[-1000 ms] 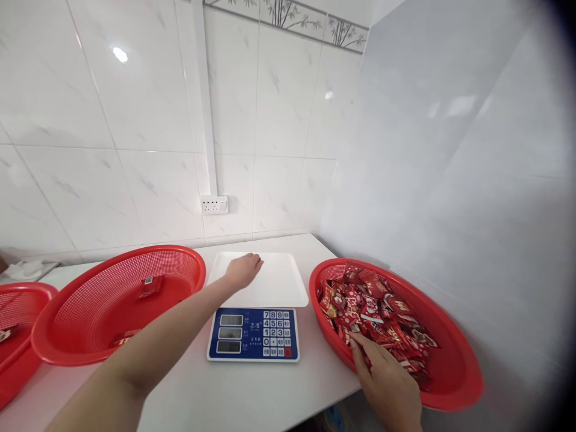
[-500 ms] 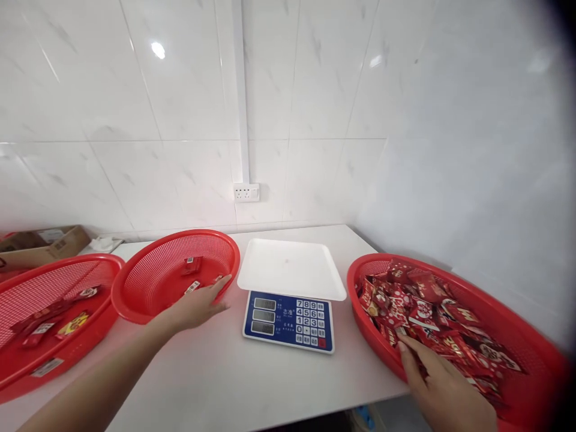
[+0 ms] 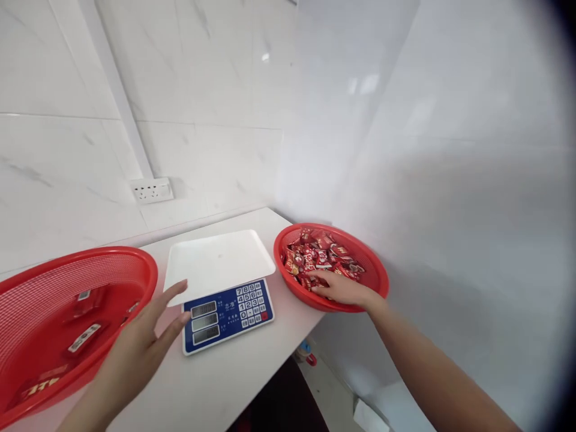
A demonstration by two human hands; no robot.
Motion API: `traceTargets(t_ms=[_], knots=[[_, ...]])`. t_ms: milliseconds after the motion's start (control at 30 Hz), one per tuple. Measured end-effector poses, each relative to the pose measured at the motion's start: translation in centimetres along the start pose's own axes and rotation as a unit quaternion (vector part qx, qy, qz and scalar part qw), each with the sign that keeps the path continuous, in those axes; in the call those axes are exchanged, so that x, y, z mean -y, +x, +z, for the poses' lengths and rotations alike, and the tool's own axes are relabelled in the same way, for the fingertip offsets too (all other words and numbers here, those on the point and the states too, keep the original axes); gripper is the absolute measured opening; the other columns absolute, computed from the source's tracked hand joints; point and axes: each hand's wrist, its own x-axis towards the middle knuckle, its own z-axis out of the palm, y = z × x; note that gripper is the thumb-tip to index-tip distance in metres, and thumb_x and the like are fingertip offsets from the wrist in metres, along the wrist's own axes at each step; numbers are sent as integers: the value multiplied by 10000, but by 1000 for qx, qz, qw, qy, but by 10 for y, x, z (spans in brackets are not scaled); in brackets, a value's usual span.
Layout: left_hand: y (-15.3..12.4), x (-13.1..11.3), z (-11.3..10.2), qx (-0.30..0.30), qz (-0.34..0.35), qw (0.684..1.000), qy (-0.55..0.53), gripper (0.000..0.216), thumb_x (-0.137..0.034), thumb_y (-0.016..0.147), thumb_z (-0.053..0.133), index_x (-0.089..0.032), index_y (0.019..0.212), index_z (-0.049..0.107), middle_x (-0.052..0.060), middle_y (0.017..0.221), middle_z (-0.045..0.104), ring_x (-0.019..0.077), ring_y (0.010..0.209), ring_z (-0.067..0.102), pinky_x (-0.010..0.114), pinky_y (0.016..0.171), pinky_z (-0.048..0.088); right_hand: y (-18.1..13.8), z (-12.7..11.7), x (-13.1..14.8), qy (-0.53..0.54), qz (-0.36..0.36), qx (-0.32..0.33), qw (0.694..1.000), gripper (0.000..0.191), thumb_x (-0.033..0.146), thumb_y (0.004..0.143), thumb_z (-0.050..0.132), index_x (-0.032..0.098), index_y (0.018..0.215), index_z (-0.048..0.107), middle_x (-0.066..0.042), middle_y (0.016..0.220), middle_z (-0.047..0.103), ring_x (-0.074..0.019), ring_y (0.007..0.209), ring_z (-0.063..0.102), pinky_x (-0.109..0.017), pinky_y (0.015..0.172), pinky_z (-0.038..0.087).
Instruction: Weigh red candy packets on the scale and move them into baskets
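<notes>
My left hand (image 3: 143,342) hovers between the left red basket (image 3: 146,270) and the digital scale (image 3: 230,312), fingers spread and nothing in them. At the right, my right hand (image 3: 338,288) reaches over the near rim of another red basket (image 3: 375,282). Its fingers rest on a heap of red-wrapped snack packets (image 3: 315,255), slightly apart, and no packet is lifted. The scale has a white weighing pan (image 3: 220,258) with nothing on it, a blue keypad panel and three small displays. Several red packets (image 3: 83,339) lie scattered in the left basket.
The scale and baskets stand on a white table (image 3: 252,372) in a corner against a tiled wall. A wall socket (image 3: 152,190) is behind the scale. Below the table's right edge, a blue and red object (image 3: 306,351) lies on the floor.
My view has swung to the right, so the farther left basket and cardboard box are out of sight. My left hand has come away from the left basket's rim, toward the scale.
</notes>
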Motion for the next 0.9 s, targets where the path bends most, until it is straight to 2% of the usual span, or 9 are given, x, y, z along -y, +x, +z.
traceTargets(t_ms=[67, 133, 233, 333, 433, 500, 733, 800, 900], knots=[[3, -29, 10, 54, -5, 981, -188, 492, -501, 813, 456, -317, 1266, 405, 48, 1280, 514, 275, 1166, 471, 404, 904, 447, 13, 0, -7, -38, 40, 86, 995, 586, 289, 769, 509, 223, 1339, 390, -83, 1354, 428, -254, 1158, 480, -357, 932, 397], [4, -49, 20, 112, -19, 934, -339, 475, -495, 803, 493, -283, 1225, 446, 70, 1216, 552, 263, 1115, 508, 381, 889, 456, 25, 6, -13, -61, 86, 146, 984, 715, 257, 716, 563, 236, 1383, 306, -96, 1426, 308, -292, 1175, 456, -376, 926, 392], [4, -61, 37, 174, -37, 868, -464, 407, -466, 796, 536, -256, 1144, 517, 65, 1107, 598, 234, 1035, 545, 350, 880, 456, 35, 17, -19, -61, 118, 149, 980, 781, 248, 680, 596, 264, 1392, 274, -94, 1447, 261, -306, 1153, 471, -382, 894, 400], [2, -59, 50, 211, -69, 811, -542, 355, -434, 789, 570, -231, 1080, 566, 62, 1015, 618, 208, 928, 572, 327, 820, 474, 36, 24, -22, -46, 121, 117, 985, 705, 251, 684, 587, 247, 1352, 361, -119, 1386, 369, -298, 1082, 521, -370, 848, 411], [2, -52, 55, 218, -119, 754, -608, 315, -397, 785, 593, -212, 1040, 587, 57, 938, 624, 171, 815, 577, 292, 741, 483, 34, 23, -24, -21, 120, 89, 989, 565, 211, 640, 610, 219, 1200, 534, -111, 1166, 583, -280, 965, 574, -338, 777, 427], [4, -48, 54, 211, -150, 724, -640, 286, -368, 779, 610, -209, 1016, 592, 43, 885, 621, 144, 756, 568, 263, 693, 481, 34, 18, -25, 0, 122, 63, 990, 461, 179, 620, 610, 217, 1079, 604, -75, 1016, 650, -254, 888, 595, -311, 739, 429], [11, -36, 51, 201, -184, 680, -680, 209, -304, 751, 655, -211, 930, 603, 9, 784, 600, 109, 669, 535, 219, 616, 467, 35, -12, -33, 81, 188, -83, 975, 107, 208, 662, 573, 166, 758, 593, -44, 769, 653, -196, 742, 596, -264, 653, 429], [11, -34, 52, 205, -185, 676, -684, 195, -298, 753, 654, -210, 920, 604, 9, 780, 599, 107, 662, 532, 217, 611, 465, 35, -17, -33, 117, 218, -106, 963, 97, 237, 671, 576, 167, 738, 575, -27, 695, 641, -173, 656, 593, -250, 589, 432], [12, -34, 53, 206, -181, 673, -687, 183, -293, 756, 651, -205, 911, 608, 12, 776, 594, 106, 658, 529, 216, 607, 462, 35, -17, -30, 170, 257, -133, 942, 172, 264, 673, 598, 165, 810, 569, -32, 731, 654, -162, 630, 604, -240, 544, 444]])
